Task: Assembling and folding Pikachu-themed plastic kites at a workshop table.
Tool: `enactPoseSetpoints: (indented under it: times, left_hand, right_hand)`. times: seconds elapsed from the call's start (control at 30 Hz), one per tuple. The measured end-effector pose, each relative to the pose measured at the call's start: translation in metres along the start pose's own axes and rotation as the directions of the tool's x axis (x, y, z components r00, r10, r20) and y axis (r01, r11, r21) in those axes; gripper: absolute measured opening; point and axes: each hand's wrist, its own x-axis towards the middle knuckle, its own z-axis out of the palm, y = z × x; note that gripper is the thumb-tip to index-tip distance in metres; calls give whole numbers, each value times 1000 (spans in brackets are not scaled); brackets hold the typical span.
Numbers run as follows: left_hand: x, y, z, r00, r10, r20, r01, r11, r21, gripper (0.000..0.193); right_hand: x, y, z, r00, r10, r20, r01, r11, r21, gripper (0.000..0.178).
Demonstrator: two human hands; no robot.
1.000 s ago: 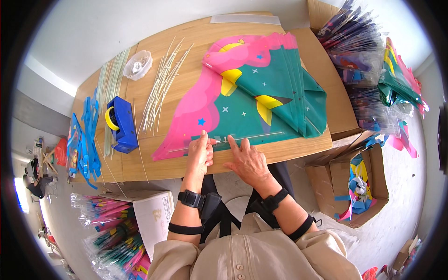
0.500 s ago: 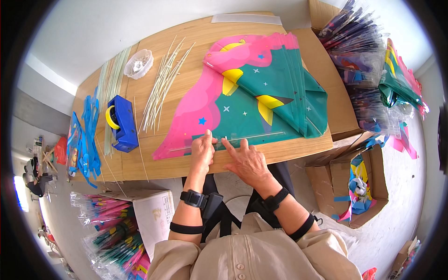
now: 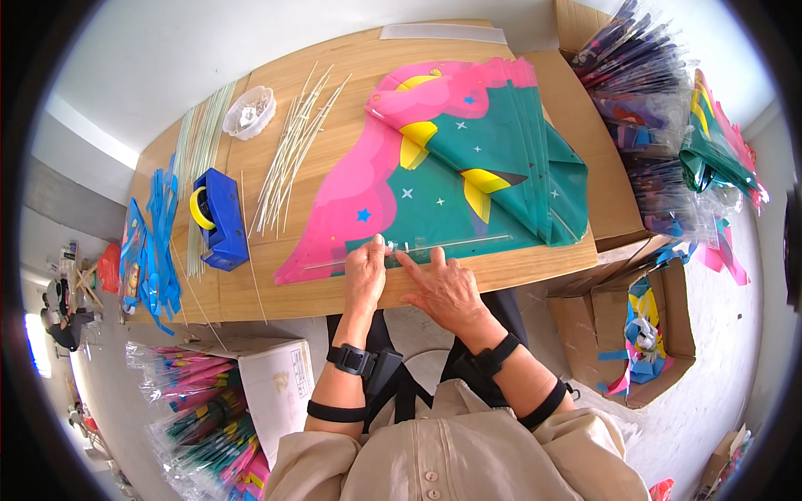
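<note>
A stack of thin printed sheets (image 3: 351,179), pink and green with yellow patches and stars, lies partly folded at the table's near edge. Along its near border runs a slim pale rod (image 3: 468,243). My left hand (image 3: 365,270) is curled at this border, thumb on top, gripping the sheet's edge. Close by on the right, my right hand (image 3: 443,288) rests with fingers apart, its index fingertip touching the border near the left thumb. Between the hands, a small clear shiny piece (image 3: 402,246) lies over the rod; it looks like tape.
On the wooden table (image 3: 242,292) are a blue tape dispenser (image 3: 224,221), thin sticks (image 3: 292,159), a clear tub (image 3: 249,113) of small white parts and blue strips (image 3: 159,259). Open cardboard boxes (image 3: 576,334) stand at right; bagged goods (image 3: 200,417) stand lower left.
Both hands stay at the near border in almost the same pose. The left thumb has shifted very slightly, and the small clear piece between the hands shows more glint.
</note>
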Motion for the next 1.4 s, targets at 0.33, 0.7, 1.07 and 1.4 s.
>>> enactPoseSetpoints:
  times: [0.33,0.7,1.07,1.4]
  left_hand:
    - [-1,8,-1,999,-52,-15,52,997,55,56]
    - [-25,6,-6,869,485,-94,-373,768,520,24]
    - [-43,16,3,907,298,298,-404,412,817,63]
    - [-44,-4,-51,957,253,143,-234,379,896,66]
  right_hand:
    - [3,0,2,1000,-21,-23,21,1000,-12,77]
    - [-1,6,5,987,-9,-163,35,987,154,76]
    - [-2,23,20,977,-94,-192,102,994,36,79]
    - [-16,45,10,986,30,-162,-28,999,15,82]
